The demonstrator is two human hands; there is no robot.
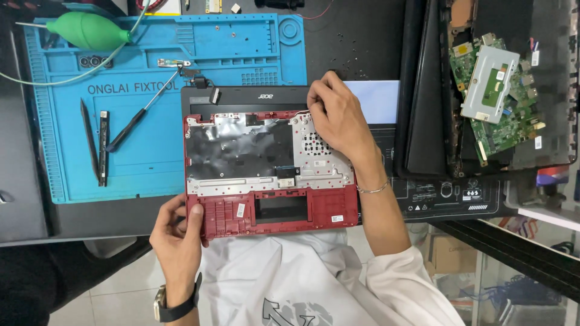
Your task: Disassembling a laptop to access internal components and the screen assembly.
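The left hand (178, 238) is clamped on the near left corner of a red plastic laptop palmrest shell (272, 175), thumb on top and fingers curled under the edge. The shell lies face down, its underside ribbed and moulded, with a rectangular cut-out (281, 208) just right of that grip and a crinkled silver metal shield (241, 151) covering the half beyond it. A dark watch (166, 305) wraps the left wrist.

Across the shell, at its far right corner, the right hand (338, 115) rests knuckles up with fingertips bent together onto the top edge; whether they pinch anything cannot be told. A thin bracelet (373, 189) circles that wrist.

Beyond the shell's far edge lies a flat black laptop lid (254, 96). Left of both grips spreads a blue rubbery work mat (151, 163) with moulded compartments, carrying a slim screwdriver (142, 115), black pry tools (96, 145) and, farthest off, a green bulb-shaped air blower (90, 31). Well right of the right hand, a green circuit board (504, 121) sits under a grey metal plate (489, 84).
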